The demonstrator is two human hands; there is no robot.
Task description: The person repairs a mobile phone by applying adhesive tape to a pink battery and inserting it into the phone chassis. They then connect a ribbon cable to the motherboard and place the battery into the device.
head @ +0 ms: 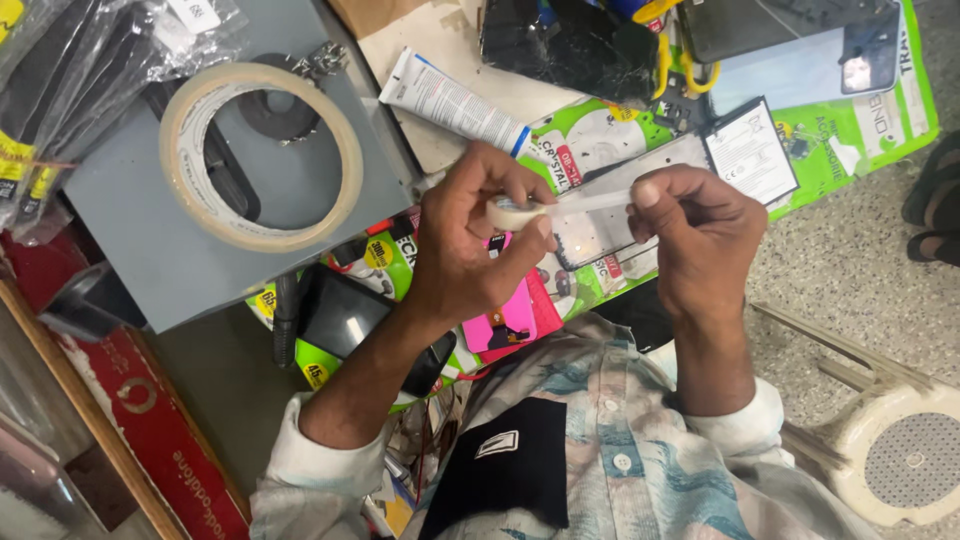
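Cluttered workbench: grey box (150, 230) with a large tape ring (262, 157) on top, white tube (455, 103) and phone battery (750, 150) on green packaging (860, 130). Left hand (470, 245) pinches a small tape roll (512, 212) between thumb and fingers; right hand (700, 235) pinches the pulled tape strip (590, 203) taut between them, above the bench

The small roll of tape (508, 212) in my left hand (470, 250) looks like thin, glossy plastic film, and the strip (590, 203) drawn out to my right hand (700, 240) is translucent and smooth. The big tape ring (262, 157) is matt, creamy and paper-like, lying on a dull grey metal box (150, 240). The white tube (455, 103) has a soft plastic sheen. The cracked phone screen (565, 45) is shiny black glass. My shirt (640, 460) is soft printed cloth.
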